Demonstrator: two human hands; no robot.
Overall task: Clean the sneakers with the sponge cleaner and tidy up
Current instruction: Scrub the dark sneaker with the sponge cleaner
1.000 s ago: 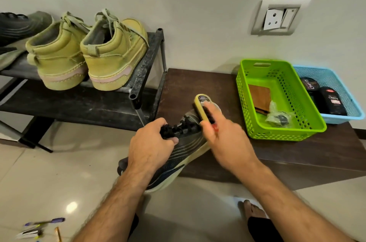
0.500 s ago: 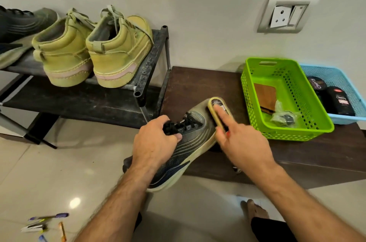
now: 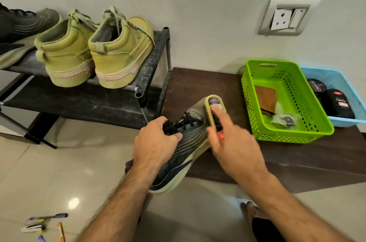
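Left hand [image 3: 156, 143] curled round the laces and tongue of a dark sneaker [image 3: 184, 146], toe propped on the brown bench [image 3: 198, 83]. Right hand [image 3: 233, 142] gripping the sponge cleaner [image 3: 213, 109], index finger along its top, pad against the toe. Beyond: green basket [image 3: 297, 136], blue basket [image 3: 344, 81], 2 olive sneakers [image 3: 95, 53] on the rack [image 3: 152, 63].

- Left hand [image 3: 156, 145], forearm reaching up from the bottom edge, grips the sneaker [image 3: 184, 150] at its laces.
- Right hand [image 3: 235, 146] holds the sponge cleaner [image 3: 214, 110] against the toe, index finger extended along it.
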